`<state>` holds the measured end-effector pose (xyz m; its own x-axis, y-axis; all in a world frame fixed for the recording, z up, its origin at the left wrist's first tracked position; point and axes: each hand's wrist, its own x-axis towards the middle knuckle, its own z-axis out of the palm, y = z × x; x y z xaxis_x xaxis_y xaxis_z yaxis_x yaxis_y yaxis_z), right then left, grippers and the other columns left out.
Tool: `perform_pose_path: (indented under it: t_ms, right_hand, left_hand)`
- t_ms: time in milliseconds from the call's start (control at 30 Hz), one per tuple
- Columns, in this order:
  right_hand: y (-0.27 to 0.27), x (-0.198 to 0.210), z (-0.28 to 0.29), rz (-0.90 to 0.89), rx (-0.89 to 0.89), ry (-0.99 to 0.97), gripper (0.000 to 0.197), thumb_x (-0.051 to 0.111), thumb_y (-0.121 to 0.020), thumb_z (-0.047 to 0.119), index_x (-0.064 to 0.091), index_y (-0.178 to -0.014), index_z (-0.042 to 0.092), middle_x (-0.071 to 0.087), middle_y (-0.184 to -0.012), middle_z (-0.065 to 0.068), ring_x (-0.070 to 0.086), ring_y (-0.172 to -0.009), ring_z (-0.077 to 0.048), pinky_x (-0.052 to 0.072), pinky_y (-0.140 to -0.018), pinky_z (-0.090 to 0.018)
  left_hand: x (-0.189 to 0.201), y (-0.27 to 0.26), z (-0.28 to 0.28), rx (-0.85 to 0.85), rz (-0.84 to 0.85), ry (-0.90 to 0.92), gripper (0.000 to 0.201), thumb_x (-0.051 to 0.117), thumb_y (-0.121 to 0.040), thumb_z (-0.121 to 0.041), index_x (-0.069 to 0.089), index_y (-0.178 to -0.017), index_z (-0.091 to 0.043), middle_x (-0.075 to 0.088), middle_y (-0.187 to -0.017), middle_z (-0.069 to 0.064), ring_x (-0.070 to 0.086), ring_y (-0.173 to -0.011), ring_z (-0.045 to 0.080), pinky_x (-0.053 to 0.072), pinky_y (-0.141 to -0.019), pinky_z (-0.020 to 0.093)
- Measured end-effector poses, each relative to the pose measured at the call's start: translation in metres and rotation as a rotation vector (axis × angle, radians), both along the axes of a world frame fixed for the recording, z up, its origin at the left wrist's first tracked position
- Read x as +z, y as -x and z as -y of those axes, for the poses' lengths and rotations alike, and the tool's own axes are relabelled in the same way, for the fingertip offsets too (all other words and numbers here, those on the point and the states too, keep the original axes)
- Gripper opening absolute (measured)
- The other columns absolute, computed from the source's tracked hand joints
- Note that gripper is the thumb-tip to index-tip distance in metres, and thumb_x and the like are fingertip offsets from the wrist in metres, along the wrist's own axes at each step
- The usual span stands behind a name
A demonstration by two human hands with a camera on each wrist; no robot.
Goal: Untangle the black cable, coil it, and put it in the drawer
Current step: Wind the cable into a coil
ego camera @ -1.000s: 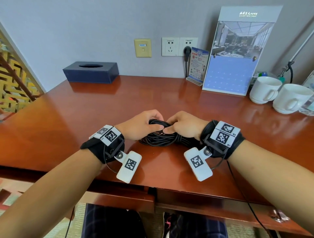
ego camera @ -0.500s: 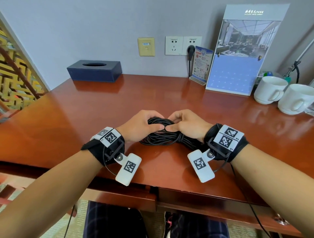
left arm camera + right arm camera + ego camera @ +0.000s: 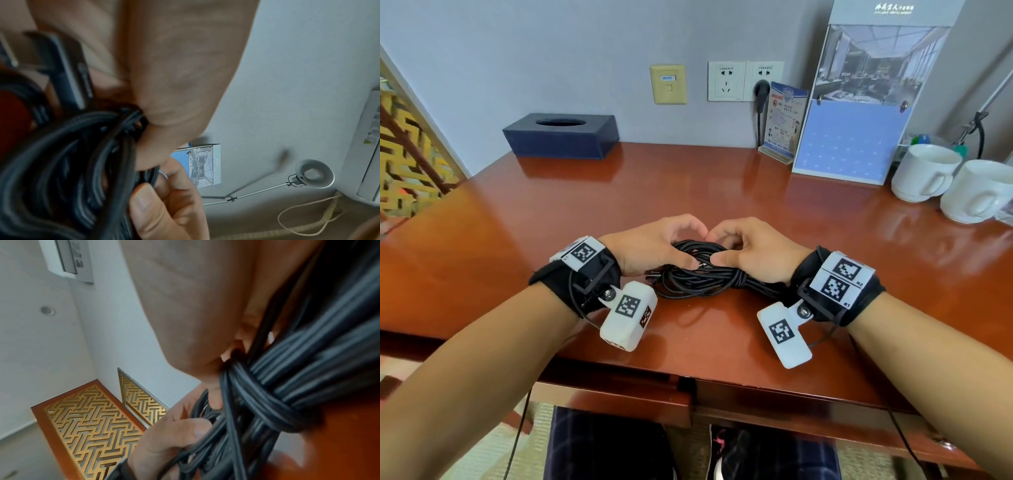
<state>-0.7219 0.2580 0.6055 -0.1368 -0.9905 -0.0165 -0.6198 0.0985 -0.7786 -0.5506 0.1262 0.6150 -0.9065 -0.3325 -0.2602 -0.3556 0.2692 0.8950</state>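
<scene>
Here the left hand and the right hand sit close together on the near middle of the bench, both curled round the black cable. Their thumbs almost meet over the top of the bundle, and the fingers of each hand arch over its far side. From the left wrist view the left hand pinches several strands of the cable between thumb and fingers; from the right wrist view the right hand does the same with the cable, where a few turns are wrapped crosswise round the bunch. The cable lies on the bench as a loose bundle of loops, bound at its middle by that wrap, with one loop spreading toward the left wrist and another running under the right wrist.

Farther back, a dark blue tissue box stands against the wall on the left. A small leaflet stand and a tall calendar board lean at the wall on the right, and two white mugs stand side by side at the far right edge. Below the front edge of the bench is the drawer, shut.
</scene>
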Motion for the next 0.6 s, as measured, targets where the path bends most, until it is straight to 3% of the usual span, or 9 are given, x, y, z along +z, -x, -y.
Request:
perform_pose_path:
  t_ms: [67,167,233,367,467,600]
  right_hand:
    - [0.001,-0.001,-0.001,0.103,0.017,0.007,0.013,0.071,-0.09,0.012,0.071,-0.102,0.015,0.077,-0.085,-0.003,0.073,-0.078,-0.02,0.059,-0.08,-0.036]
    - [0.0,0.001,-0.004,0.249,0.032,0.022,0.014,0.069,-0.089,0.001,0.073,-0.101,0.009,0.077,-0.089,-0.011,0.074,-0.079,-0.021,0.06,-0.079,-0.032]
    - [0.003,0.0,-0.004,0.316,0.033,0.04,0.016,0.069,-0.087,-0.002,0.072,-0.1,0.007,0.076,-0.094,-0.017,0.073,-0.083,-0.026,0.059,-0.083,-0.037]
    - [0.007,-0.001,-0.004,0.437,0.043,0.087,0.021,0.075,-0.081,0.002,0.068,-0.097,0.013,0.071,-0.098,-0.031,0.069,-0.081,-0.03,0.056,-0.085,-0.042]
    - [0.007,-0.003,-0.005,0.483,0.081,0.068,0.026,0.07,-0.085,-0.004,0.062,-0.1,0.016,0.072,-0.088,-0.027,0.07,-0.071,-0.029,0.059,-0.073,-0.038]
    - [0.005,-0.002,-0.006,0.477,0.153,0.033,0.028,0.064,-0.089,-0.007,0.057,-0.103,0.016,0.072,-0.081,-0.021,0.07,-0.066,-0.025,0.058,-0.067,-0.034]
  left_hand:
    - [-0.001,-0.001,0.0,-0.026,-0.012,-0.037,0.045,0.069,-0.09,0.0,0.051,-0.128,-0.014,0.071,-0.106,0.022,0.071,-0.086,0.032,0.06,-0.076,0.043]
    - [-0.004,-0.006,-0.004,-0.03,-0.081,-0.093,0.044,0.065,-0.091,0.004,0.051,-0.131,-0.007,0.068,-0.119,0.01,0.069,-0.101,0.021,0.057,-0.082,0.031]
    - [-0.007,-0.009,-0.006,-0.038,-0.125,-0.171,0.046,0.065,-0.091,0.002,0.051,-0.134,-0.007,0.063,-0.129,0.01,0.065,-0.113,0.024,0.055,-0.09,0.033]
    - [-0.004,-0.011,-0.004,-0.07,-0.14,-0.281,0.052,0.064,-0.088,-0.004,0.05,-0.138,-0.01,0.063,-0.13,0.009,0.064,-0.117,0.028,0.054,-0.092,0.038]
    - [-0.001,-0.013,-0.002,-0.101,-0.076,-0.326,0.05,0.065,-0.086,-0.003,0.053,-0.134,-0.007,0.064,-0.127,0.019,0.065,-0.113,0.034,0.054,-0.094,0.044]
    - [0.01,-0.012,-0.004,-0.165,-0.037,-0.093,0.046,0.074,-0.083,-0.002,0.059,-0.126,-0.001,0.071,-0.116,0.018,0.069,-0.105,0.034,0.055,-0.092,0.043]
